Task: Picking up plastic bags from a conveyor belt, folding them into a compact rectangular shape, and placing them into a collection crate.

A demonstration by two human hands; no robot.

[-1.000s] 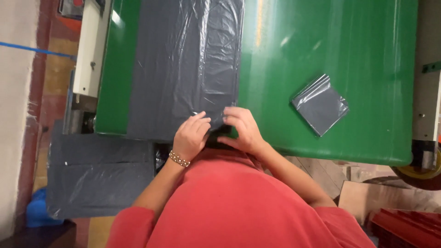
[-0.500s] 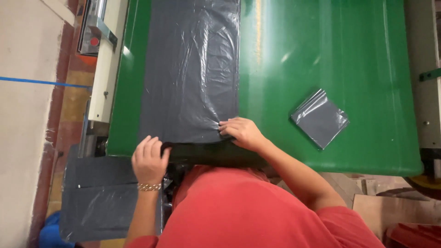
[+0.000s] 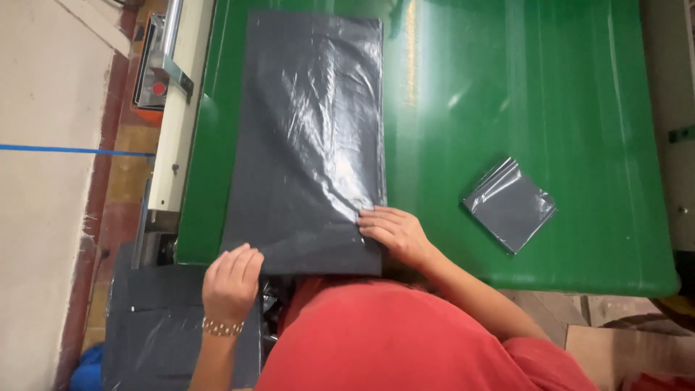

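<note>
A long grey plastic bag (image 3: 308, 137) lies flat on the green table (image 3: 521, 94), running away from me. My left hand (image 3: 230, 279) rests on the bag's near left corner at the table edge, a bracelet on its wrist. My right hand (image 3: 394, 233) presses flat on the bag's near right corner, fingers together and pointing left. Neither hand lifts the bag. My red shirt (image 3: 405, 340) hides the bag's nearest edge.
A small folded grey bag (image 3: 510, 205) lies on the table to the right of my right hand. A stack of grey bags (image 3: 156, 318) sits low at the left, below the table edge. A white machine frame (image 3: 177, 130) borders the table's left side.
The bag has been spread flat and wider at the near end. My left hand moved right, up onto the bag's corner. My right hand stayed on the right corner.
</note>
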